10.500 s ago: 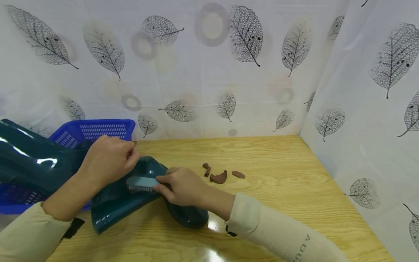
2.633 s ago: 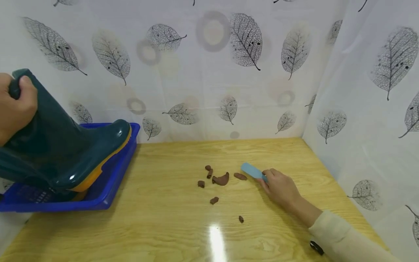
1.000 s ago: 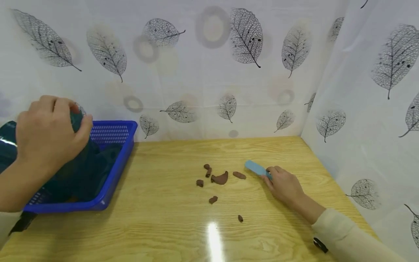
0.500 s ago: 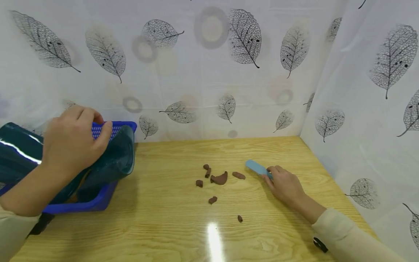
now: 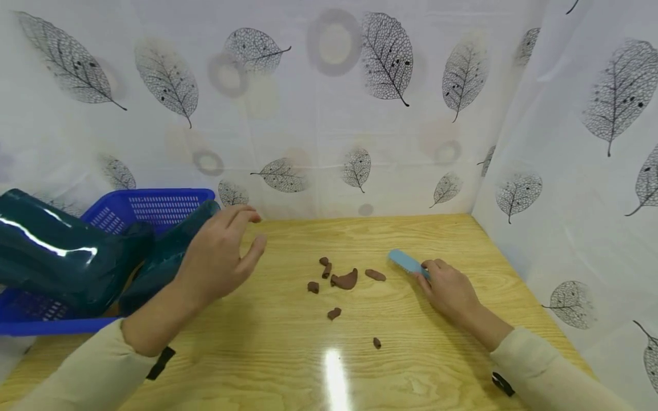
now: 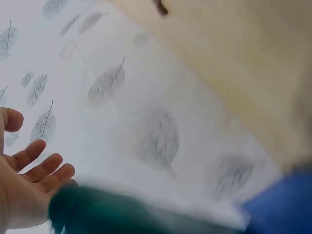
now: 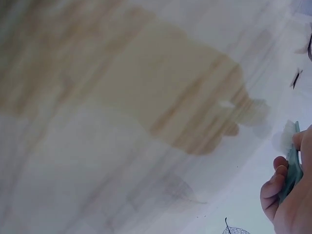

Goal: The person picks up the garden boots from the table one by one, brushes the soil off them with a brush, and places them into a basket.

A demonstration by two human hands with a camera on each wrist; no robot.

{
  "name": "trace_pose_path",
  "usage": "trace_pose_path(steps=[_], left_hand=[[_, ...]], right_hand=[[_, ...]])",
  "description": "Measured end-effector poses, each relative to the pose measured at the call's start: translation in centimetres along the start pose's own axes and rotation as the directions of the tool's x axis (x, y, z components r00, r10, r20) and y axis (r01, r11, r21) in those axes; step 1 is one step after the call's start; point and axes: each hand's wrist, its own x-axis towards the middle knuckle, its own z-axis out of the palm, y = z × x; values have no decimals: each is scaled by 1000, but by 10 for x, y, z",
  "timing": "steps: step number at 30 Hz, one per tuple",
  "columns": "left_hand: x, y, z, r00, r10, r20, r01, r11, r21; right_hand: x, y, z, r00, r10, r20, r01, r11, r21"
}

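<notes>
My left hand (image 5: 218, 251) is in the air beside the basket's right side, fingers spread and holding nothing. In the left wrist view, the left hand (image 6: 29, 185) has loosely bent fingers near a blurred green boot (image 6: 107, 212). Two dark green rubber boots lie in the blue basket (image 5: 56, 326): one boot (image 5: 56, 257) leans out to the left, and the other boot (image 5: 164, 257) is partly covered by my left hand and forearm. On the right of the table, my right hand (image 5: 452, 291) grips a light blue brush (image 5: 404, 261); its bristles (image 7: 287, 139) show in the right wrist view.
Several brown clay-like pieces lie mid-table, including a curved piece (image 5: 345, 279), an oblong piece (image 5: 375, 275) and a small bit near the front (image 5: 377, 343). A leaf-patterned white curtain (image 5: 329, 114) borders the wooden table (image 5: 462, 240) at the back and right.
My left hand has let go of the second boot, which now lies in the basket, and has moved right. Earlier, the brush was against that boot; now my right hand holds it at the right.
</notes>
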Motion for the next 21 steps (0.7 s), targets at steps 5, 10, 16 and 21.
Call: trace_pose_path(steps=[5, 10, 16, 21], left_hand=[[-16, 4, 42, 993, -101, 68, 106, 991, -77], [-30, -12, 95, 967, -179, 183, 185, 983, -18], [-34, -25, 134, 870, -347, 349, 270, 929, 252], [-29, -19, 147, 851, -330, 409, 207, 926, 315]], right_hand=[[2, 1, -1, 999, 29, 36, -30, 999, 36], [7, 5, -1, 989, 100, 111, -107, 993, 55], [13, 10, 1, 990, 104, 93, -106, 994, 12], [26, 8, 2, 996, 81, 48, -81, 997, 4]])
